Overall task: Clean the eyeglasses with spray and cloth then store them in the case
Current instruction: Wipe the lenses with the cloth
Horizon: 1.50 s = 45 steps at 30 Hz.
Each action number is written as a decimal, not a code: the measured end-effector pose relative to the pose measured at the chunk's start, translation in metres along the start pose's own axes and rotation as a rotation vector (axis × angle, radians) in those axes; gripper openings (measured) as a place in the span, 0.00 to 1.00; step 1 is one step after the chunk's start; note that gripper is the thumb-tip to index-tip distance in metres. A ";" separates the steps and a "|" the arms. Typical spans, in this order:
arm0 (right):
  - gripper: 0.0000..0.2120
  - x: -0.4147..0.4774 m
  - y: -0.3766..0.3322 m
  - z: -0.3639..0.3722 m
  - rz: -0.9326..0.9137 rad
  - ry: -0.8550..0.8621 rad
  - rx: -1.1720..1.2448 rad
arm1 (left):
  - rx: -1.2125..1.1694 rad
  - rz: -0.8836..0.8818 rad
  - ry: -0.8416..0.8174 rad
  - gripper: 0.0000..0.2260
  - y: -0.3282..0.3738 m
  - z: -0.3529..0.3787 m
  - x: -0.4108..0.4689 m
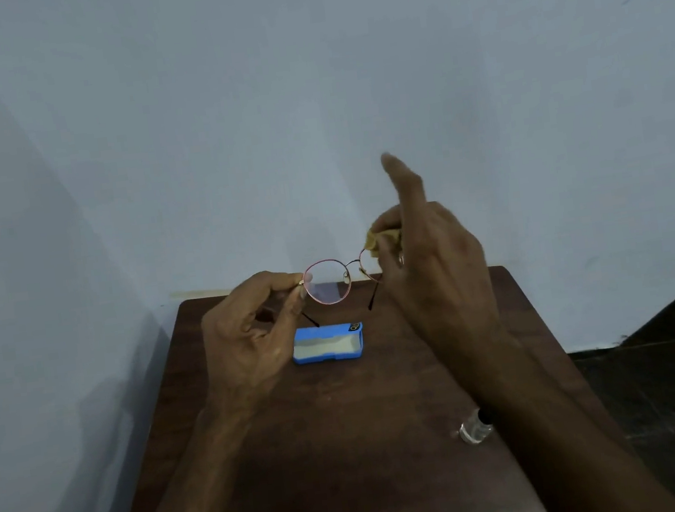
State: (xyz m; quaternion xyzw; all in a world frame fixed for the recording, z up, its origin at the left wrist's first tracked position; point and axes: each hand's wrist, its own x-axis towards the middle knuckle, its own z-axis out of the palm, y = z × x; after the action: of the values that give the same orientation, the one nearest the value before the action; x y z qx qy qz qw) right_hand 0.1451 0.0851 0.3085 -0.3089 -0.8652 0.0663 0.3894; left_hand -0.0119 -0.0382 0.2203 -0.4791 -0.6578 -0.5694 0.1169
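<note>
Round red-rimmed eyeglasses hang in the air above the far part of the brown table. My left hand pinches the frame at its left hinge. My right hand pinches a small yellow cloth against the right lens, with the index finger pointing up. Most of the right lens is hidden behind that hand. Below the glasses, an open blue case with a pale lining lies on the table. A small clear spray bottle stands near my right forearm.
The table sits in a corner, with pale walls behind and to the left. Dark floor lies to the right of the table.
</note>
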 end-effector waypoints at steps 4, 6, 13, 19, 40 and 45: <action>0.42 -0.025 -0.005 0.000 -0.066 -0.064 0.025 | 0.007 0.013 0.029 0.11 0.000 0.000 0.002; 0.40 -0.024 0.005 -0.005 -0.048 -0.037 0.007 | -0.004 0.027 0.018 0.11 -0.001 -0.002 0.002; 0.43 -0.013 -0.004 -0.003 -0.053 -0.043 0.040 | -0.010 0.039 0.030 0.13 -0.002 0.005 0.001; 0.41 -0.009 0.011 -0.009 0.006 -0.013 0.004 | -0.046 0.054 0.008 0.10 -0.007 0.005 -0.001; 0.40 -0.008 0.011 -0.007 0.018 0.019 -0.035 | -0.056 0.018 0.029 0.14 -0.006 0.007 0.003; 0.40 -0.016 0.003 -0.002 -0.032 -0.036 -0.055 | -0.041 0.060 0.050 0.11 -0.006 0.010 0.000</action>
State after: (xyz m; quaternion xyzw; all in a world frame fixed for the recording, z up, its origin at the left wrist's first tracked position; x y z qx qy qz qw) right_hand 0.1555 0.0779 0.2987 -0.3045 -0.8784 0.0418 0.3659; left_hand -0.0126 -0.0286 0.2134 -0.4866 -0.6282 -0.5907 0.1403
